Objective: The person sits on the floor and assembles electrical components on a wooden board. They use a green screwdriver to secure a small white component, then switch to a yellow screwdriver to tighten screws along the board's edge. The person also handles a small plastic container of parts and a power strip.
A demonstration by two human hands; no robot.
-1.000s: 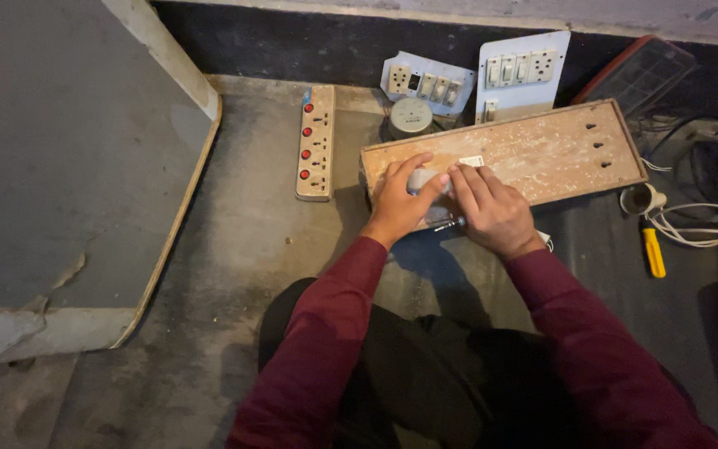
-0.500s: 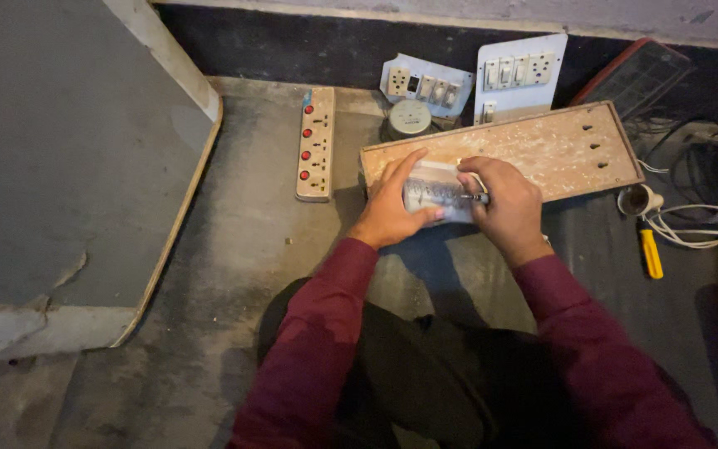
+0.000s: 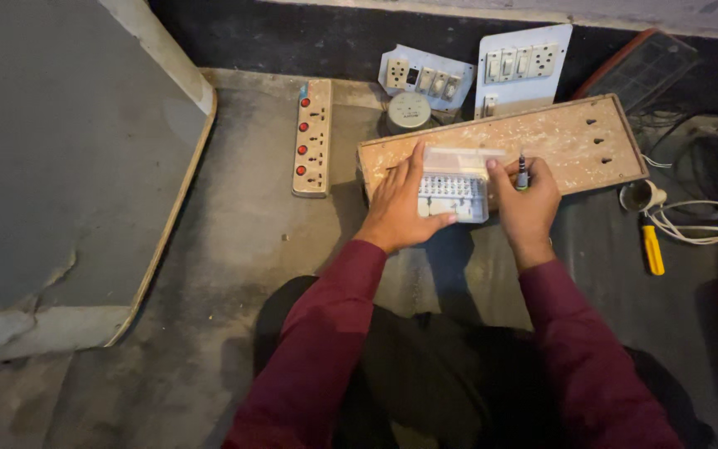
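A clear plastic bit case [image 3: 452,185] lies open on a long wooden board [image 3: 575,141], its lid tipped back and rows of small bits showing inside. My left hand [image 3: 396,208] rests flat against the case's left side, thumb up along its edge. My right hand [image 3: 528,204] sits at the case's right side and pinches a small dark screwdriver handle [image 3: 523,172] upright between thumb and fingers. Both sleeves are dark red.
A power strip with red switches [image 3: 312,137] lies left of the board. Behind it are a round white fitting [image 3: 409,110] and two switch plates [image 3: 521,65]. A yellow screwdriver [image 3: 652,249], cables [image 3: 708,220] and a grey slab [image 3: 60,166] flank the floor.
The case, earlier covered by both hands, now lies open with its lid back. My right hand has shifted right and lifted the small driver handle.
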